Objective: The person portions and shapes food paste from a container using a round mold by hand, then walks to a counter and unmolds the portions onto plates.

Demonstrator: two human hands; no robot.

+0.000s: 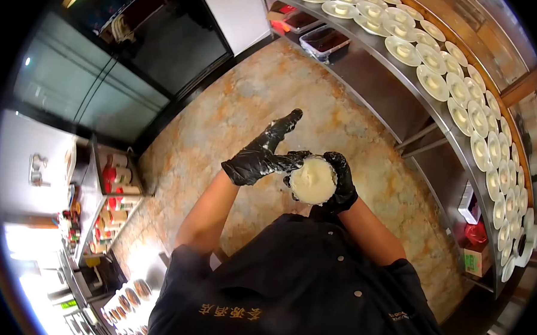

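My right hand (342, 185), in a black glove, is wrapped round the side of a bowl of white creamy food (313, 180), holding it in front of my body above the floor. The pale contents fill the bowl's mouth, with a slightly raised lump in the middle. At the left, my black-gloved left hand (266, 151) is open, its fingers spread apart. One part of it points up and away, while other fingertips reach right to the bowl's rim. White smears mark the left glove.
A long steel counter (427, 105) curves along the right, crowded with small white plates (433, 82) bearing pale portions. A plastic tray of dark food (325, 40) sits on its lower shelf. Jars (117, 174) fill shelving at the left; dishes of brown food (132, 297) stand lower left.
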